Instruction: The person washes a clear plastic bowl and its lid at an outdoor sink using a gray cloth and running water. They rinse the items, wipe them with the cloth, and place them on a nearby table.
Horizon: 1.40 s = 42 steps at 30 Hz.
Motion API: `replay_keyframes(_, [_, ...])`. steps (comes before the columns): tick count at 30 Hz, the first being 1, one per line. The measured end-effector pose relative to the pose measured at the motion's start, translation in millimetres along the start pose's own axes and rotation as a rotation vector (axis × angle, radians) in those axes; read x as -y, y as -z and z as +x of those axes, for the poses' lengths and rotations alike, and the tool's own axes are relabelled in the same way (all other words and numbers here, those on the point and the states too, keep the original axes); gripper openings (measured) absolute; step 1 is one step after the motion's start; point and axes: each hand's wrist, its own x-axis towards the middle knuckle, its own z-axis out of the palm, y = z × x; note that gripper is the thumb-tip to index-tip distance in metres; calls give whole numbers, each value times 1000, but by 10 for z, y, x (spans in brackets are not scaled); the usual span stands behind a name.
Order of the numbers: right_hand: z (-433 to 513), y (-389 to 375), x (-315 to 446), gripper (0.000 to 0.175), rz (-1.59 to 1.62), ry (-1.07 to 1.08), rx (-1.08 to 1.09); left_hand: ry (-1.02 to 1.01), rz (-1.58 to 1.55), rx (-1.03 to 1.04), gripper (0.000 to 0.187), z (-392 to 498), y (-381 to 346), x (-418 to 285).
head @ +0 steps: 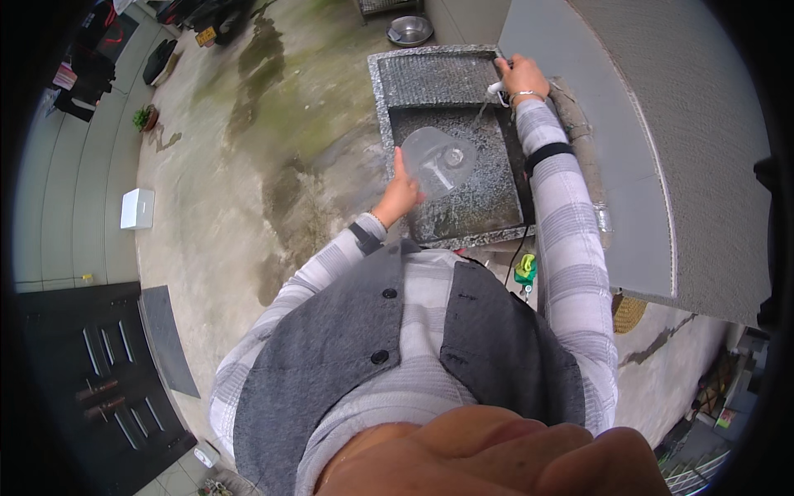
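Note:
My left hand [400, 191] holds a clear plastic container [437, 162] by its left edge, over the basin of a speckled stone sink [378, 102]. The container is tilted and see-through. My right hand [522, 77] is closed around the top of a faucet [495, 88] at the sink's far right side; the hand hides most of the handle. A thin stream of water [479, 115] falls from the white spout into the basin, beyond the container. Above the basin lies the sink's ribbed washboard [437, 77].
A metal bowl [409, 31] stands beyond the sink. A grey wall panel [595, 149] runs close along the right. Near my waist is a green and yellow item [525, 270] beside a black cable [517, 255]. Wet concrete floor [248, 161] spreads to the left.

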Motion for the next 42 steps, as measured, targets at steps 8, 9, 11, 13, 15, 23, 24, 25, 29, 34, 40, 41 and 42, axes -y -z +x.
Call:
replay_keyframes(8, [418, -214, -380, 50, 429, 29, 300, -11, -31, -81, 80, -120, 178, 54])
replay_keyframes(9, [381, -243, -459, 48, 643, -16, 311, 16, -54, -89, 81, -110, 185, 75])
replay_keyframes(11, [383, -204, -648, 42, 948, -166, 499, 26, -52, -87, 82, -104, 175, 113])
replay_keyframes(13, [383, -219, -669, 39, 852, -88, 506, 29, -55, -86, 82, -106, 131, 132])
replay_keyframes(15, [365, -217, -593, 39, 708, 11, 411, -11, -57, -91, 83, -100, 58, 129])
replay_keyframes(23, [144, -5, 71, 38, -85, -40, 90, -49, 15, -54, 85, -156, -143, 74])
replay_keyframes(24, [167, 20, 120, 39, -92, -58, 106, -63, -25, -55, 85, -183, -155, 62])
replay_keyframes(25, [187, 30, 142, 40, -95, -64, 109, -77, 21, -56, 85, -210, -158, 49])
replay_keyframes(29, [381, 62, 20, 40, 152, -221, 134, -11, 16, -49, 86, -297, -67, 12])
replay_keyframes(34, [409, 329, -166, 32, 416, -18, -257, -65, 120, -106, 86, -283, 121, -102])
replay_keyframes(40, [-406, 620, -242, 12, 1016, 412, -407, -712, 372, -362, 87, -100, 258, -676])
replay_keyframes(41, [-624, 505, -293, 13, 1030, 376, -419, -680, 225, -321, 85, -67, 270, -751])
replay_keyframes(42, [-925, 336, -392, 14, 939, 342, -420, -781, 345, -412, 84, -50, 224, -783])
